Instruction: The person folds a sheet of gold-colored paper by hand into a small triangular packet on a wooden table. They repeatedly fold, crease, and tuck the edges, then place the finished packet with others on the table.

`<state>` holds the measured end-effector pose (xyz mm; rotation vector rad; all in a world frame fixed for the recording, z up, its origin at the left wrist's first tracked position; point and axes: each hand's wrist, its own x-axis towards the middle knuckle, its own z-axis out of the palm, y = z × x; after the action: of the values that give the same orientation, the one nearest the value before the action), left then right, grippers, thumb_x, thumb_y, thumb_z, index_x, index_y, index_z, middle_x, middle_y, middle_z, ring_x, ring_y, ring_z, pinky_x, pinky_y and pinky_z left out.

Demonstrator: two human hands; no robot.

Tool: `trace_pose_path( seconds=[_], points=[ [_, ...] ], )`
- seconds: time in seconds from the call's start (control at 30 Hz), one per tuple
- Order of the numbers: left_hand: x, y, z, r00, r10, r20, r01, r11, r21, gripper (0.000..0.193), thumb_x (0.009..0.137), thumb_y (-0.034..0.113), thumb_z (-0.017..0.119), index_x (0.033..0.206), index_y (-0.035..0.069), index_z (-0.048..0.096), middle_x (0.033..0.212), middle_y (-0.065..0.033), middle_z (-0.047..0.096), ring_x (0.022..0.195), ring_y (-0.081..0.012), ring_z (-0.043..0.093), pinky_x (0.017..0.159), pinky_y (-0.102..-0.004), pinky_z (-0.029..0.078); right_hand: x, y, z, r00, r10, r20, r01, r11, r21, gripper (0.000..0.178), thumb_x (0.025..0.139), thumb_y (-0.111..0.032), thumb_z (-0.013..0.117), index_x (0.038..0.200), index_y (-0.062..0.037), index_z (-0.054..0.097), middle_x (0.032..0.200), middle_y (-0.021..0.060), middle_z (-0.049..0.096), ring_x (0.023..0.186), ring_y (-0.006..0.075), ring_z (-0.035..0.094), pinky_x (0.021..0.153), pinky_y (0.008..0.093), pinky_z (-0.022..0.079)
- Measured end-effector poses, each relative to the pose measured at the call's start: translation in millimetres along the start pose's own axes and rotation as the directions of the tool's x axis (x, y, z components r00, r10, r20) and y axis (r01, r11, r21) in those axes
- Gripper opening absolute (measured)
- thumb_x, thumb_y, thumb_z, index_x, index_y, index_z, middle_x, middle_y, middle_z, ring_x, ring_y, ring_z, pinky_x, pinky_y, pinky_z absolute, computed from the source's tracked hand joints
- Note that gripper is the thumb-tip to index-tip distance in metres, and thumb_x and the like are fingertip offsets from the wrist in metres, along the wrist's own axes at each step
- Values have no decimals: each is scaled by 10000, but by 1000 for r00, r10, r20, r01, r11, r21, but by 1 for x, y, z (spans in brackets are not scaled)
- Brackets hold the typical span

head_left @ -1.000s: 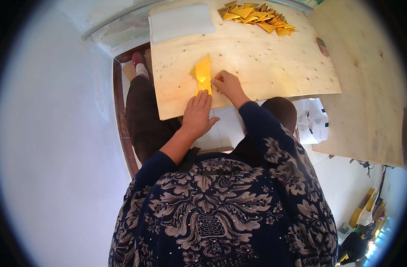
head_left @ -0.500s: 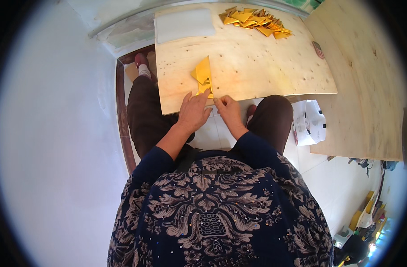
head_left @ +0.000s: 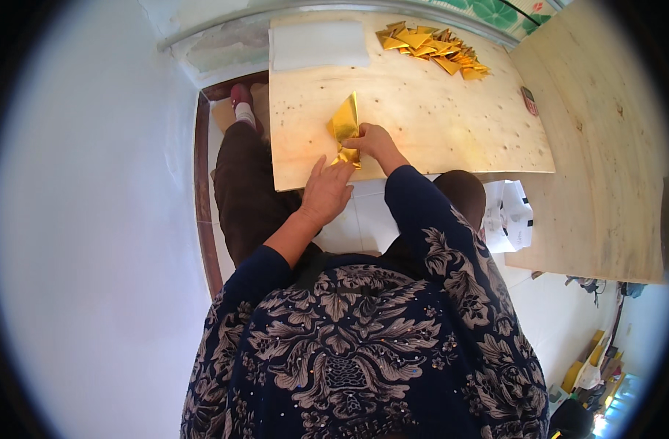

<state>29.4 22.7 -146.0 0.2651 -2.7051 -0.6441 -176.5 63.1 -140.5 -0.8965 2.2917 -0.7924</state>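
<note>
A sheet of shiny gold paper (head_left: 344,119), folded to a point at its far end, lies near the front edge of the wooden board table (head_left: 437,124). My right hand (head_left: 378,145) pinches the paper's right side around its middle, thumb and forefinger closed on it. Over the near end of the paper rests my left hand (head_left: 327,192), fingers stretched out and touching it. Part of the near end is hidden under those fingers. At the far side of the table lies a heap of folded gold paper pieces (head_left: 433,50).
A stack of white sheets (head_left: 320,45) lies at the table's far left corner. Near the right edge is a small dark red box (head_left: 529,101). A white bag (head_left: 509,218) stands below, beside a larger upright-looking plywood board (head_left: 587,168). A wall (head_left: 86,219) rises at left.
My right hand has moved up from the table's front edge to the middle of the gold paper and grips its side. My left hand stays at the near end. The view has shifted slightly.
</note>
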Motion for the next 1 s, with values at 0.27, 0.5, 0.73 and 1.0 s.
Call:
trace_pose_path(
  seconds=[0.27, 0.5, 0.73, 1.0],
  points=[
    [-10, 4, -10, 997, 74, 7, -73, 997, -36, 481, 795, 204, 709, 1226, 59, 552, 1304, -151, 568, 1255, -312, 498, 1154, -497, 225, -39, 7, 10, 948, -104, -300, 198, 932, 302, 415, 682, -209, 831, 969, -6, 610, 810, 79, 660, 719, 149, 627, 649, 280, 509],
    [-1, 17, -48, 866, -481, 138, 415, 535, -736, 523, 797, 273, 776, 1159, -53, 587, 1056, -160, 671, 982, -201, 637, 829, -304, 499, -98, -14, -13, 986, -126, -111, 168, 704, 690, 381, 761, -87, 796, 1051, 12, 570, 851, 48, 650, 746, 96, 598, 683, 231, 492],
    [2, 53, -70, 897, -432, -93, 406, 889, -213, 176, 798, 196, 735, 879, 50, 680, 799, -64, 673, 785, -166, 632, 741, -312, 439, -150, -49, -2, 929, -78, -362, 275, 799, 534, 923, 724, -271, 860, 1433, 25, 348, 1212, 182, 574, 1059, 216, 622, 830, 315, 546],
    [-1, 76, -81, 942, -243, -231, 229, 970, -85, 160, 784, 201, 703, 808, 48, 665, 761, -68, 661, 631, -249, 600, 677, -381, 456, -159, -49, -1, 936, 79, -344, 248, 546, 800, 470, 988, -369, 495, 1303, -22, 470, 1168, 112, 586, 988, 208, 637, 771, 321, 561]
  ],
)
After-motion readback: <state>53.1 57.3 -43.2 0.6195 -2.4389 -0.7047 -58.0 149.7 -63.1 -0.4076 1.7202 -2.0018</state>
